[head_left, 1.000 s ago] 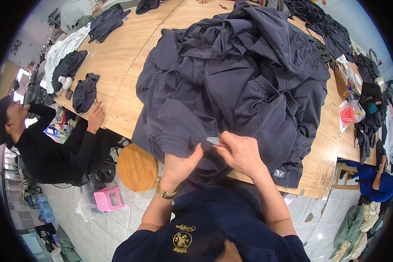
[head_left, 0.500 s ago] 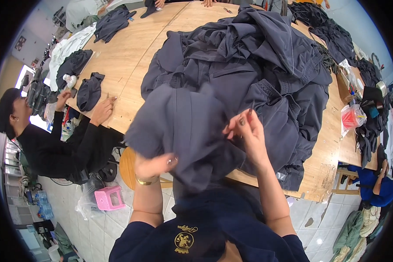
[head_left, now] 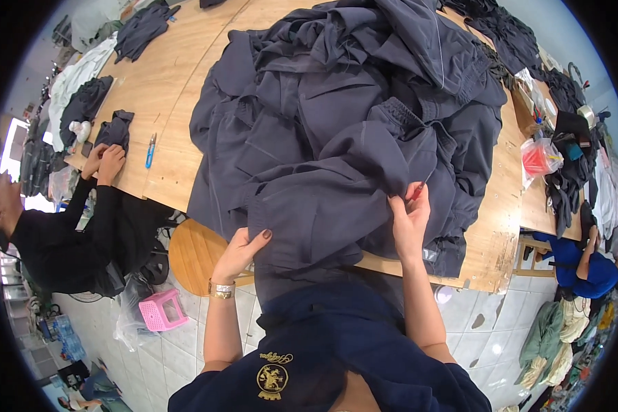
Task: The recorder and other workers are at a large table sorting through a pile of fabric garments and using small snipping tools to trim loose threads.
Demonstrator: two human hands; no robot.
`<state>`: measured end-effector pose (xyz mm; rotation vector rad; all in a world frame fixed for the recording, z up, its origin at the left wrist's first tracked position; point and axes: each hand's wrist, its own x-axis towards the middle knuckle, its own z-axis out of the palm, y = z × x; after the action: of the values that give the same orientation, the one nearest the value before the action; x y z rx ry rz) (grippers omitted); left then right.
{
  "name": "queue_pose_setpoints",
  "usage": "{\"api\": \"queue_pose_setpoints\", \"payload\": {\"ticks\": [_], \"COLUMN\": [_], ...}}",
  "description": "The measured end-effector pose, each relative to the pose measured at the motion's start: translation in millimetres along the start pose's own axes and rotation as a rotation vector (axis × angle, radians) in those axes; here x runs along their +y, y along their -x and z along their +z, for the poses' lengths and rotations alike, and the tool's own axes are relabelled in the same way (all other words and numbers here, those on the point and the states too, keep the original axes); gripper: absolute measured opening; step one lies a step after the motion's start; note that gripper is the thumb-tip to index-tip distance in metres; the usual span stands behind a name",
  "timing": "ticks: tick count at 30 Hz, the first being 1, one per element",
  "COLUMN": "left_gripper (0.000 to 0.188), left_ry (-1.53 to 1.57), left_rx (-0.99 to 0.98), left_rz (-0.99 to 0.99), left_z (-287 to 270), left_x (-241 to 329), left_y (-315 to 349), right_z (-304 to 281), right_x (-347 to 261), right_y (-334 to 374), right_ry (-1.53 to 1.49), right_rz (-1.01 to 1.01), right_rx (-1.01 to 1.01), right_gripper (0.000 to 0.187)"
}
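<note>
From afar I have the left hand (head_left: pixel 239 254), fingers pinching the dark grey garment (head_left: pixel 323 213) over the wooden worktop's (head_left: pixel 491 226) near edge, and the right hand (head_left: pixel 410 221), fingers closed on red-handled snips (head_left: pixel 417 191) whose tip could nick it if it slackens, with a pink stool (head_left: pixel 155 313) and pale floor tiles (head_left: pixel 489 333) around.

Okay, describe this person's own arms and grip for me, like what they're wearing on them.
Short navy sleeves leave both forearms bare. Around the left wrist sits a gold-toned band; whether watch or bracelet is hard to tell. The left grip is ungloved, with a dark thumbnail. The right grip is ungloved too, with no band visible at its wrist.
</note>
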<state>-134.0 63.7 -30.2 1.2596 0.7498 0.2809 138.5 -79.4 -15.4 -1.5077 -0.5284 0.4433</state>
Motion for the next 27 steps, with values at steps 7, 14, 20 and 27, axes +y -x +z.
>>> {"api": "queue_pose_setpoints", "payload": {"ticks": [7,14,20,27], "left_gripper": [0.032,0.043,0.064,0.079], "left_ry": [0.007,0.346,0.369,0.696], "left_rx": [-0.105,-0.073,0.055,0.035], "left_rz": [0.030,0.002,0.186,0.813], "left_z": [-6.3,7.9,-23.3,-46.1], "left_x": [1.7,-1.6,13.2,60.5], "left_y": [-11.2,-21.7,9.2,39.6], "right_z": [-3.5,-1.7,18.5,50.2], "right_x": [-1.0,-6.1,-26.8,-26.6], "right_y": [5.5,5.2,-1.1,-8.2], "right_ry": [0.145,0.198,0.083,-0.222], "right_rz": [-0.091,-0.125,-0.148,-0.002], "right_rx": [0.052,0.057,-0.022,-0.339], "right_gripper": [0.021,0.020,0.025,0.021]}}
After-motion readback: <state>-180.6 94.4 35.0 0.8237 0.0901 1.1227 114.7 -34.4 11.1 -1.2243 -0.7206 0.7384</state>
